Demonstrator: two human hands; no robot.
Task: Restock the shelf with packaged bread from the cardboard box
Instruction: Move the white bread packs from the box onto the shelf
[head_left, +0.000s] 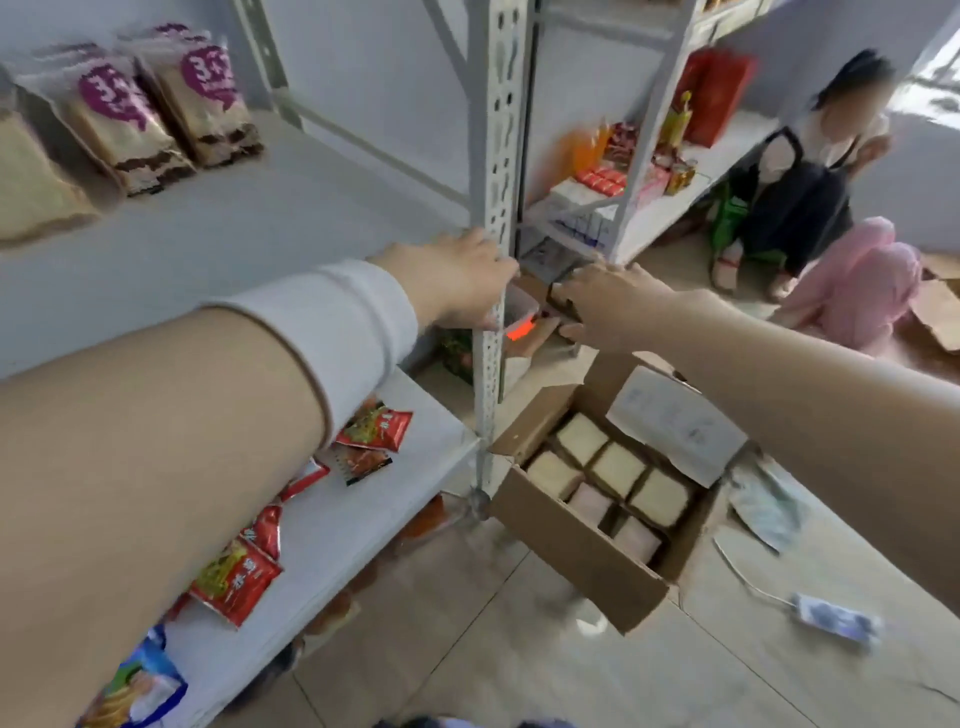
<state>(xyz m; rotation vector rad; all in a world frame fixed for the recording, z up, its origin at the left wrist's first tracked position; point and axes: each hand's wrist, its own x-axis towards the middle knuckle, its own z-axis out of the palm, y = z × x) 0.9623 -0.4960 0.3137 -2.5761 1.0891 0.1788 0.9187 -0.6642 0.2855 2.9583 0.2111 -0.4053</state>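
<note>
An open cardboard box (571, 551) stands on the tiled floor beside the shelf's corner post (501, 156). Inside it lie several packaged bread slices (618, 467), pale and pinkish. Three bread packages with purple labels (124, 124) stand at the far left of the upper shelf board (270, 208). My left hand (457, 275) reaches out over the shelf's front edge, its fingers touching the post and holding nothing. Just right of the post and high above the box, my right hand (608, 304) is stretched forward, fingers apart and empty.
Red snack packets (234, 582) lie on the lower shelf board. A second shelf unit (639, 171) with goods stands behind. A person (800, 197) crouches at the back right near flattened cardboard (935, 312). A cable with an adapter (836, 623) lies on the floor.
</note>
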